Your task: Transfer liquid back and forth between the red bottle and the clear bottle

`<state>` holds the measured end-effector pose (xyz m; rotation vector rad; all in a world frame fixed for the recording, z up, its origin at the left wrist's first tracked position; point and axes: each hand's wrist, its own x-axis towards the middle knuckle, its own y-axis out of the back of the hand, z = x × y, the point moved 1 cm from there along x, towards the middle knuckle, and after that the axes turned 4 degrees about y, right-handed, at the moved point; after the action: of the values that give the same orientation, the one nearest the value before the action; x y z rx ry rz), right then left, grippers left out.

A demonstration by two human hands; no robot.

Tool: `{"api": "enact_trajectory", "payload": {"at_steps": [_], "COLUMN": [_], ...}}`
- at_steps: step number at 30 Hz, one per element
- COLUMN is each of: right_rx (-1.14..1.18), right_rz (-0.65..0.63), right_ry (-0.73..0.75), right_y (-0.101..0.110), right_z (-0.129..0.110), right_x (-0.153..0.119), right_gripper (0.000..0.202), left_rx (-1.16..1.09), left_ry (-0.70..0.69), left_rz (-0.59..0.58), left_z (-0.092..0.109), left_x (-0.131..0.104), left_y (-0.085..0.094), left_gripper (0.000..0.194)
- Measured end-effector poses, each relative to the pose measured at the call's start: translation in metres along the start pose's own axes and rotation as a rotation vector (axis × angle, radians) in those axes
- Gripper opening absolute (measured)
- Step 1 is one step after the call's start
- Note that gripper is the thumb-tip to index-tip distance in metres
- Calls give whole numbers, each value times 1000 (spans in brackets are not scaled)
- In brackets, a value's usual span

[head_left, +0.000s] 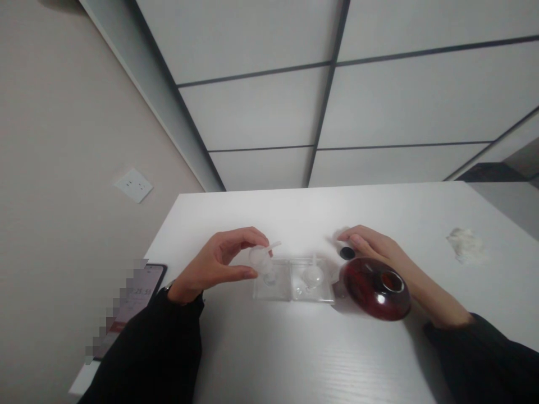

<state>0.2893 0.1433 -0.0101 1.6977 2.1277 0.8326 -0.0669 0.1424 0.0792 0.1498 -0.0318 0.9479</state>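
Between the thumb and fingers of my left hand (229, 259) is a small clear plastic scoop (260, 257), its short handle pointing right. It is over the left compartment of a clear two-part plastic box (273, 290). A second clear scoop (314, 275) sits in the right compartment, handle toward the far side. My right hand (377, 247) rests on the table behind a dark red, glossy rounded bottle (370, 292), fingers stretched left and holding nothing I can see. A small round black cap (347, 253) lies just beside its fingertips. The bottle's mouth shows uncapped.
A phone (141, 297) with its screen lit lies at the left edge of the white table (269, 348). Toward the right is a crumpled white tissue (465, 245). A wall with a socket (133, 185) borders the left, and white panels (269, 112) stand behind.
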Motion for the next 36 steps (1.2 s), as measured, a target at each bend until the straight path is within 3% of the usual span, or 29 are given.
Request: {"api": "enact_trajectory", "payload": {"at_steps": [4,9,25,36], "right_rx": [4,2,3,-11], "right_rz": [3,7,-4,-6], "right_ry": [1,-3,18,21], "right_y": [0,0,0,2], "right_z": [2,4,4,-1], "right_x": [0,1,0,1], "right_gripper": [53,48,53,54], "left_rx": [-4,-92,-54,-100], "left_ry": [-12,-110,-203,-174], "left_rz": [12,-27,-57,-77], "left_z": [-3,-7,-7,-7], "left_x": [-2,-1,1,-1], "left_y": [1,-1,-3,-4], "left_gripper": [40,64,69,67]}}
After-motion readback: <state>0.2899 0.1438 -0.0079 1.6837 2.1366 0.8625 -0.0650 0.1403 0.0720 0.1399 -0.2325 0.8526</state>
